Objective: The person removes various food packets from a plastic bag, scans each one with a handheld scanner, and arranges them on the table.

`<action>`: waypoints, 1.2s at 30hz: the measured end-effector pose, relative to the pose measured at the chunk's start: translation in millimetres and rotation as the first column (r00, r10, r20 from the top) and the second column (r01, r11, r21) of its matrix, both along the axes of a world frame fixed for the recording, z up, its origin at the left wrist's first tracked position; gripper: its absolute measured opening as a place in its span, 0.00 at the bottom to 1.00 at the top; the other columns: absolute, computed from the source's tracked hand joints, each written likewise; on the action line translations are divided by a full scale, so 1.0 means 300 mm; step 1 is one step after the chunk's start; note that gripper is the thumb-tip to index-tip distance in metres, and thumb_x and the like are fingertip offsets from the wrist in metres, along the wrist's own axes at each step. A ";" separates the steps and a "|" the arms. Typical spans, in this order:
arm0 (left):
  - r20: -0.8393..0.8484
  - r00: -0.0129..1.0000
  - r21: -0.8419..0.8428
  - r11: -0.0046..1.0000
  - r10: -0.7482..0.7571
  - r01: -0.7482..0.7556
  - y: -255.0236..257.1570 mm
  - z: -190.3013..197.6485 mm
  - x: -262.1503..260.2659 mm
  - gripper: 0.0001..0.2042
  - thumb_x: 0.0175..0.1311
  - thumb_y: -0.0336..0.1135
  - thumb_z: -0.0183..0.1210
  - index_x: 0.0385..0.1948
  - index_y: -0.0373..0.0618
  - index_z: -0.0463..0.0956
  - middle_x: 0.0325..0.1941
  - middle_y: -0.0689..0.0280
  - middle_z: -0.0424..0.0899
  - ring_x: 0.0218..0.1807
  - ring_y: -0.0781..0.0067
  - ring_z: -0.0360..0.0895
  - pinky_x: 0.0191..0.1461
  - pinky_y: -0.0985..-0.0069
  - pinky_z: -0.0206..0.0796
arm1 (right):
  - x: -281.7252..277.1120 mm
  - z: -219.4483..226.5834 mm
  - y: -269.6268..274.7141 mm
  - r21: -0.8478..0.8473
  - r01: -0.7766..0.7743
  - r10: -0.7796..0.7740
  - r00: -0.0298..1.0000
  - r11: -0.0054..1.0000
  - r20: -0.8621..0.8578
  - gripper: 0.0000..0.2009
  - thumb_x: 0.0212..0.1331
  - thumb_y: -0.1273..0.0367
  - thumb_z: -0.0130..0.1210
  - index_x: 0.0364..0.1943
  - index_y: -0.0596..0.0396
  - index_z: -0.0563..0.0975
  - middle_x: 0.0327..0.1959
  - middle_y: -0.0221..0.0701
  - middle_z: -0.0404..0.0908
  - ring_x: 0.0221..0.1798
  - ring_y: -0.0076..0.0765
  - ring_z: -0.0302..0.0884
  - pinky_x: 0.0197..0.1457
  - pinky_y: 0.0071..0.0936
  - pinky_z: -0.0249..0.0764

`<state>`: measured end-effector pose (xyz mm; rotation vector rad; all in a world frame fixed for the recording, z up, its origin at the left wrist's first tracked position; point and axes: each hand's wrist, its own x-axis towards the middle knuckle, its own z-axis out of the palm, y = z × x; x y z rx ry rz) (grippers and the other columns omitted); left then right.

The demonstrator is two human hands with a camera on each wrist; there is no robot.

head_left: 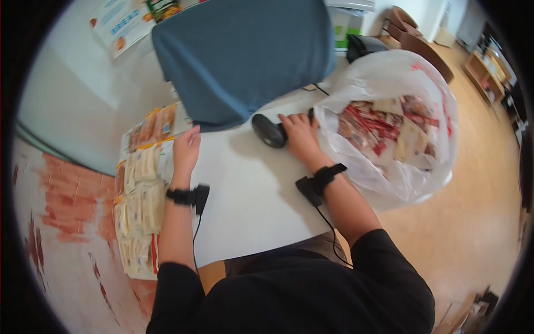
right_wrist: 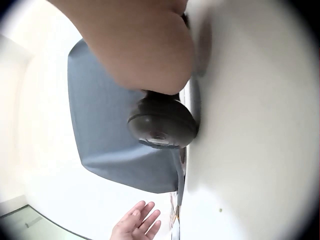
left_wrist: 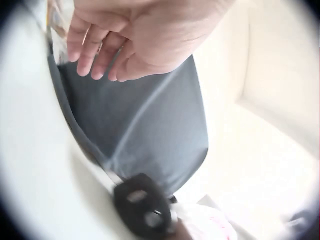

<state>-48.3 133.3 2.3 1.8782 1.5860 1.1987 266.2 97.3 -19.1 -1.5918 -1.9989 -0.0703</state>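
Observation:
My right hand (head_left: 301, 137) grips a black handheld barcode scanner (head_left: 268, 131) by its handle, low over the white table (head_left: 239, 200). The scanner's rounded head points left, toward my other hand. In the right wrist view the scanner head (right_wrist: 162, 125) shows beneath the hand, with its handle mostly hidden. My left hand (head_left: 187, 150) holds nothing; its fingers are relaxed beside the lower left corner of a blue-grey cloth cover (head_left: 245, 55). The left wrist view shows the palm and loose fingers of this hand (left_wrist: 145, 37) in front of the cloth.
Rows of packaged food (head_left: 143, 167) lie along the table's left edge, by the wall. A large white plastic bag (head_left: 389, 72), open at the top, holds several red and pale packets (head_left: 411, 139) on the right. The cloth-covered bulk stands at the table's back.

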 end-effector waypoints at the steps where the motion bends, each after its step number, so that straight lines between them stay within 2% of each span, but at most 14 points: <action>1: 0.073 0.996 -0.078 0.996 -0.044 0.050 -0.086 0.032 0.032 0.12 0.60 0.30 0.53 0.44 0.36 0.76 0.40 0.59 0.83 0.39 0.72 0.79 0.44 0.78 0.69 | 0.002 -0.002 -0.003 -0.002 -0.035 0.035 0.997 0.999 -0.074 0.30 0.37 0.82 0.51 0.53 0.49 0.70 0.47 0.32 0.72 0.57 0.42 0.63 0.61 0.56 0.51; 3: 0.395 0.918 -0.289 0.945 -0.025 0.150 -0.258 0.101 0.130 0.12 0.63 0.30 0.52 0.45 0.35 0.75 0.40 0.61 0.82 0.37 0.74 0.78 0.43 0.80 0.69 | 0.008 0.030 -0.030 0.034 -0.095 0.099 0.984 0.995 -0.146 0.31 0.36 0.84 0.48 0.53 0.50 0.70 0.49 0.34 0.72 0.58 0.44 0.62 0.62 0.52 0.52; 7: 0.538 0.842 -0.356 0.895 -0.041 0.271 -0.403 0.033 0.165 0.11 0.64 0.30 0.50 0.44 0.35 0.75 0.40 0.61 0.82 0.37 0.75 0.78 0.41 0.81 0.69 | 0.029 0.203 -0.088 0.260 -0.218 0.311 0.858 0.941 -0.409 0.26 0.36 0.84 0.49 0.48 0.55 0.73 0.48 0.38 0.72 0.57 0.48 0.64 0.60 0.43 0.61; 10: 0.609 0.792 -0.408 0.869 0.030 0.281 -0.424 -0.042 0.160 0.10 0.64 0.30 0.50 0.43 0.36 0.76 0.39 0.62 0.82 0.36 0.77 0.77 0.41 0.83 0.69 | 0.146 0.340 -0.125 0.385 -0.179 0.270 0.942 0.905 -0.198 0.23 0.36 0.83 0.49 0.43 0.56 0.76 0.45 0.40 0.74 0.53 0.49 0.67 0.58 0.37 0.65; 12: 0.598 0.799 -0.415 0.877 0.064 0.241 -0.418 -0.046 0.166 0.10 0.64 0.29 0.50 0.43 0.37 0.76 0.39 0.63 0.82 0.34 0.79 0.77 0.40 0.84 0.68 | 0.328 0.346 -0.103 0.338 -0.098 0.116 0.993 0.936 -0.035 0.20 0.37 0.82 0.50 0.41 0.55 0.78 0.42 0.40 0.77 0.50 0.49 0.70 0.57 0.38 0.66; 14: 0.579 0.812 -0.422 0.878 0.069 0.226 -0.418 -0.045 0.172 0.10 0.64 0.29 0.50 0.43 0.37 0.76 0.38 0.64 0.82 0.33 0.80 0.76 0.39 0.85 0.68 | 0.570 0.336 -0.108 0.122 0.232 -0.252 0.949 0.965 0.188 0.18 0.41 0.75 0.53 0.41 0.53 0.79 0.40 0.41 0.79 0.48 0.46 0.74 0.52 0.39 0.70; 18: 0.551 0.834 -0.428 0.865 0.022 0.260 -0.421 -0.042 0.180 0.10 0.64 0.29 0.51 0.42 0.38 0.76 0.38 0.65 0.82 0.33 0.82 0.75 0.37 0.86 0.66 | 0.992 0.273 -0.230 -0.156 0.689 -0.606 0.706 0.708 0.366 0.15 0.47 0.71 0.52 0.42 0.57 0.77 0.39 0.47 0.79 0.41 0.51 0.78 0.46 0.42 0.73; 20: 0.549 0.835 -0.428 0.863 0.012 0.269 -0.421 -0.041 0.180 0.10 0.63 0.29 0.51 0.43 0.38 0.76 0.38 0.66 0.82 0.33 0.83 0.75 0.37 0.87 0.65 | 1.062 0.271 -0.288 -0.285 0.760 -0.670 0.650 0.584 0.358 0.16 0.47 0.70 0.54 0.42 0.58 0.77 0.37 0.46 0.80 0.37 0.48 0.80 0.42 0.39 0.75; 22: 0.543 0.840 -0.432 0.861 0.010 0.269 -0.423 -0.035 0.181 0.10 0.63 0.29 0.50 0.43 0.38 0.76 0.38 0.66 0.82 0.33 0.83 0.75 0.37 0.87 0.65 | 1.094 0.216 -0.329 -0.430 0.682 -0.771 0.634 0.592 -0.058 0.14 0.50 0.67 0.55 0.38 0.63 0.76 0.34 0.45 0.80 0.36 0.47 0.80 0.38 0.39 0.75; 24: 0.536 0.844 -0.431 0.862 0.004 0.269 -0.424 -0.035 0.182 0.10 0.63 0.29 0.50 0.43 0.38 0.76 0.38 0.66 0.82 0.33 0.83 0.75 0.38 0.87 0.65 | 1.109 0.193 -0.346 -0.578 0.534 -0.786 0.400 0.618 -0.470 0.14 0.47 0.68 0.60 0.35 0.65 0.76 0.30 0.39 0.79 0.29 0.39 0.79 0.29 0.32 0.75; 27: 0.533 0.846 -0.424 0.862 -0.009 0.277 -0.428 -0.036 0.184 0.10 0.64 0.29 0.50 0.43 0.38 0.77 0.38 0.66 0.82 0.33 0.82 0.74 0.38 0.87 0.65 | 1.072 0.174 -0.342 -0.527 0.287 -0.600 0.418 0.800 -0.683 0.12 0.44 0.72 0.61 0.34 0.61 0.77 0.30 0.37 0.79 0.26 0.33 0.77 0.24 0.28 0.72; 30: 0.541 0.841 -0.413 0.864 -0.023 0.289 -0.433 -0.036 0.183 0.10 0.64 0.29 0.50 0.43 0.38 0.77 0.38 0.66 0.82 0.33 0.82 0.74 0.38 0.86 0.65 | 0.958 0.264 -0.319 -0.582 0.269 -0.632 0.473 0.767 -0.614 0.11 0.44 0.74 0.61 0.34 0.61 0.78 0.31 0.34 0.80 0.27 0.30 0.76 0.27 0.26 0.72; 34: 0.535 0.844 -0.407 0.870 -0.019 0.278 -0.438 -0.022 0.185 0.10 0.63 0.29 0.50 0.43 0.37 0.76 0.38 0.65 0.82 0.34 0.81 0.75 0.38 0.85 0.66 | 0.806 0.346 -0.276 -0.153 0.207 -0.257 0.797 0.966 -0.546 0.10 0.48 0.73 0.59 0.36 0.62 0.77 0.32 0.33 0.80 0.30 0.25 0.75 0.35 0.23 0.72; 36: 0.543 0.839 -0.399 0.870 -0.031 0.290 -0.435 -0.030 0.188 0.10 0.63 0.29 0.50 0.43 0.37 0.76 0.38 0.65 0.81 0.34 0.81 0.75 0.39 0.84 0.67 | 0.671 0.423 -0.261 -0.101 0.204 -0.219 0.730 0.974 -0.648 0.13 0.48 0.74 0.58 0.39 0.63 0.76 0.33 0.33 0.80 0.33 0.26 0.77 0.37 0.24 0.73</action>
